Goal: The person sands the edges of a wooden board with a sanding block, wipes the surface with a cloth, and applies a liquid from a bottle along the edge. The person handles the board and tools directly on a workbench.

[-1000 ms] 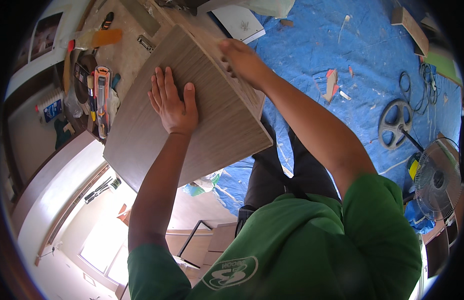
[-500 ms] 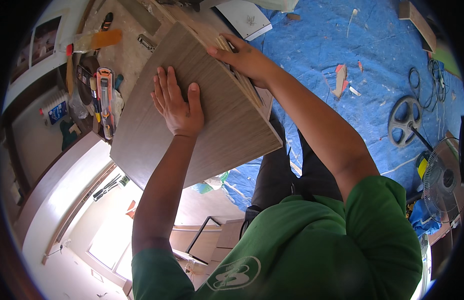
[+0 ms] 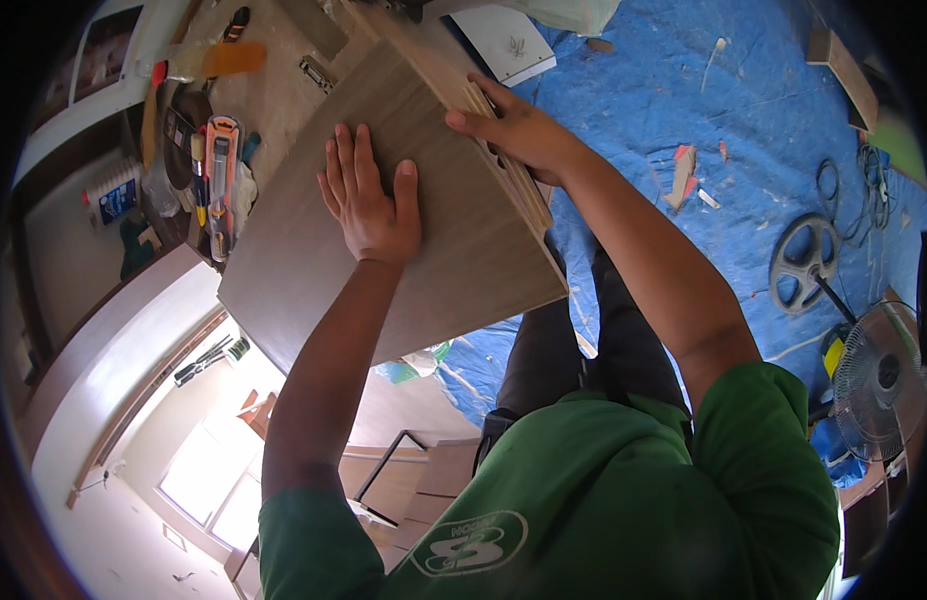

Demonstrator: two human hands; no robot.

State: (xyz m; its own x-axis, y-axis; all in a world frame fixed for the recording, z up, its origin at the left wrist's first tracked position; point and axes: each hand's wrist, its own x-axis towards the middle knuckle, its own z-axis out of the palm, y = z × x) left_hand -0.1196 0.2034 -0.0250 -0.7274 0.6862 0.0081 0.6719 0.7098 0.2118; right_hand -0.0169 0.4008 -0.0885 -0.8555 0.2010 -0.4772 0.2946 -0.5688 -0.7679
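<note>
A grey-brown wood-grain panel (image 3: pixel 464 250) lies in front of me, its near corner jutting toward my body. My left hand (image 3: pixel 376 205) rests flat on its face, fingers stretched out and thumb apart. Along the panel's right edge runs a bundle of thin wooden strips (image 3: pixel 529 197). My right hand (image 3: pixel 519 135) is wrapped round these strips, thumb toward the panel's edge; some of its fingers are hidden behind the wood.
Left of the panel lie a utility knife (image 3: pixel 220 175), an orange-bladed scraper (image 3: pixel 234 58) and a metal hinge (image 3: pixel 316 72). A blue tarp (image 3: pixel 624 110) covers the floor on the right, with wood scraps (image 3: pixel 681 178) on it. A fan (image 3: pixel 884 375) stands at the far right.
In the picture, the panel's upper part and both hands have shifted slightly right, along with the tools around them. My left hand stays flat on the panel, and my right keeps its grip.
</note>
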